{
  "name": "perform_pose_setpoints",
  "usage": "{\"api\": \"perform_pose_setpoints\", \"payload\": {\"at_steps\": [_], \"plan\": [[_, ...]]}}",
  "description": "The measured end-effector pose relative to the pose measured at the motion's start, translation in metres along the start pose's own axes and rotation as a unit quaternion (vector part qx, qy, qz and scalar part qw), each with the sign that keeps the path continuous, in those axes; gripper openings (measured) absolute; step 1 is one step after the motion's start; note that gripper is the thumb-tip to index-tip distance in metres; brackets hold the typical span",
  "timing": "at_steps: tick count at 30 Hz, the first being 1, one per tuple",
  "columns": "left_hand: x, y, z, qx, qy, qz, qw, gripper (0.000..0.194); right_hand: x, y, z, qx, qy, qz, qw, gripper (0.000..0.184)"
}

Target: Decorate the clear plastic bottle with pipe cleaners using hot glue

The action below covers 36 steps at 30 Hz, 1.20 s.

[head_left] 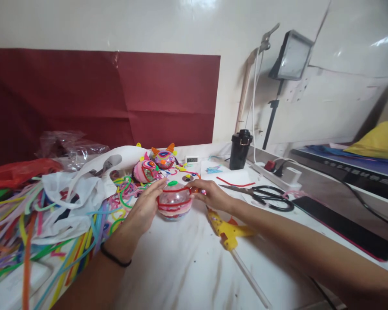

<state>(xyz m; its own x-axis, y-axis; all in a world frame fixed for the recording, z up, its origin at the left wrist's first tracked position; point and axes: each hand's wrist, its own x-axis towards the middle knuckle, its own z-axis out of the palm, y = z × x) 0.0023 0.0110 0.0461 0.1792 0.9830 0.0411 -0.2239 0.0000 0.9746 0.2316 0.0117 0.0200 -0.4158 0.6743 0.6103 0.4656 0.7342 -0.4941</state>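
Note:
A clear plastic ball [174,198] stands on the white table, banded with red and pink pipe cleaners and topped with a green oval piece. My left hand [148,203] presses its fingers along the ball's left side. On the other side, my right hand [210,193] has bent fingers closed at a red pipe cleaner [181,189] where it meets the ball; the exact fingertip grip is partly hidden. A yellow glue gun [225,230] with a long clear glue stick [250,277] lies just below my right forearm.
Many coloured pipe cleaners [80,254] and a white bag [67,202] crowd the left. Two decorated balls [145,170] [164,158] sit behind. To the right are black scissors [273,198], a black bottle [241,150], a power strip [274,176] and a dark flat slab [345,228].

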Motion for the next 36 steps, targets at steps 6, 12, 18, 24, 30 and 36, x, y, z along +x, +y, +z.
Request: {"api": "perform_pose_setpoints", "payload": {"at_steps": [6, 12, 18, 24, 30, 36], "plan": [[-0.004, 0.0, -0.004, -0.004, -0.007, -0.014, 1.0, 0.065, 0.001, 0.01, 0.001, 0.027, -0.004, 0.004, 1.0, 0.038], [-0.014, 0.002, -0.014, 0.006, -0.039, -0.026, 0.999, 0.08, 0.005, 0.009, 0.003, 0.045, -0.008, 0.011, 0.999, 0.037], [-0.016, 0.004, -0.022, 0.007, -0.05, -0.039, 0.998, 0.077, 0.006, 0.007, 0.002, 0.049, -0.014, 0.014, 0.999, 0.038], [-0.011, 0.002, -0.034, 0.045, -0.115, -0.008, 0.992, 0.066, 0.002, 0.007, -0.001, 0.054, -0.019, 0.023, 0.998, 0.035], [-0.006, -0.003, -0.045, 0.092, -0.141, 0.016, 0.986, 0.061, 0.003, 0.008, -0.001, 0.057, -0.023, 0.028, 0.998, 0.035], [0.001, -0.004, -0.044, 0.118, -0.132, 0.03, 0.984, 0.062, 0.001, 0.011, -0.004, 0.057, -0.026, 0.029, 0.998, 0.036]]}}
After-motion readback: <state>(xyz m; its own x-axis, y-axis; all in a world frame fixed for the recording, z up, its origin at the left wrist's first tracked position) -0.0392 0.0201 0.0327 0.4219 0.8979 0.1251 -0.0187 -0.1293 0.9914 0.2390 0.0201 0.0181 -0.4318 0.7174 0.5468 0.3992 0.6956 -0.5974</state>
